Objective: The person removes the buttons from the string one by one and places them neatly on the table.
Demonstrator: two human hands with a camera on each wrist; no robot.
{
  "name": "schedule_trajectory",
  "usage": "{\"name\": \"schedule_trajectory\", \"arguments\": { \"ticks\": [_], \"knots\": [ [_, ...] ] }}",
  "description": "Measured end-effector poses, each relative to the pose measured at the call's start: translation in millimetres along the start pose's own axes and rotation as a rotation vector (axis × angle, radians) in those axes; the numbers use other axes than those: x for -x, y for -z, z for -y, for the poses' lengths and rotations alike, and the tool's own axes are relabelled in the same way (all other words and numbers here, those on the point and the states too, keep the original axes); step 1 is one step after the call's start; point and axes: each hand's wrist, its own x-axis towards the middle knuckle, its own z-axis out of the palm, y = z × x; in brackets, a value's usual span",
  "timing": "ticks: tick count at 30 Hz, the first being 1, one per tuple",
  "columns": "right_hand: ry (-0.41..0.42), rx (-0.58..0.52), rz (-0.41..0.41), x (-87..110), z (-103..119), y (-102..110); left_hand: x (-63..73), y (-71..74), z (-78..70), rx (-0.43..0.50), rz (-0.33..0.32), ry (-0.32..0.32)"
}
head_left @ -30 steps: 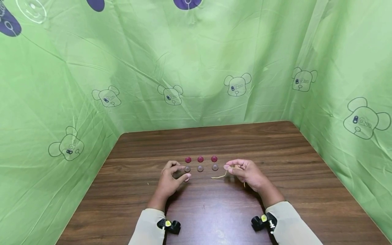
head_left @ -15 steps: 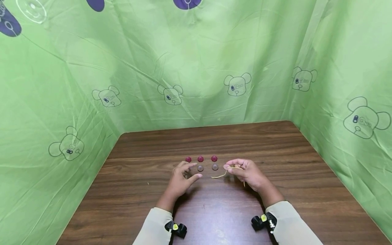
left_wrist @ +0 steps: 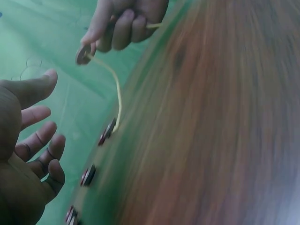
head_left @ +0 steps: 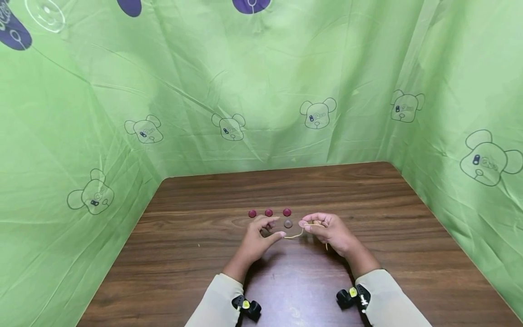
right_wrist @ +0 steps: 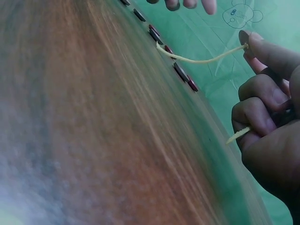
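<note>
My right hand (head_left: 334, 234) pinches a pinkish-brown button (head_left: 303, 223) on edge between thumb and index finger. A pale yellow string (head_left: 297, 235) passes through it, its free end hanging to the left; its other end comes out below the curled fingers (right_wrist: 255, 112) in the right wrist view. My left hand (head_left: 258, 238) has its thumb and fingers spread apart, nothing between them. In the head view its thumb tip is right at the string's free end, while the left wrist view shows a gap between thumb and string (left_wrist: 117, 89).
Behind the hands, three dark red buttons (head_left: 268, 212) lie in a row on the brown wooden table (head_left: 204, 281). A grey-brown button (head_left: 288, 223) lies in front of the rightmost one; its neighbours are hidden by the left hand. A green curtain (head_left: 261, 150) closes off the back and sides.
My left hand has moved rightward along the button row to the string's free end, covering grey-brown buttons that showed before. The right hand keeps its place with the button and string.
</note>
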Motion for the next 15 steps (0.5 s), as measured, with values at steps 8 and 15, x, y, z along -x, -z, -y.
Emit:
{"name": "schedule_trajectory", "arguments": {
  "ticks": [8, 15],
  "knots": [
    [0.022, -0.007, 0.016, 1.1, 2, -2, -0.9, -16.0, -7.0, 0.051, 0.064, 0.014],
    [0.036, 0.005, -0.015, 1.2, 2, -3, -3.2, -24.6, -7.6, 0.057, 0.058, 0.040]
  ]
}}
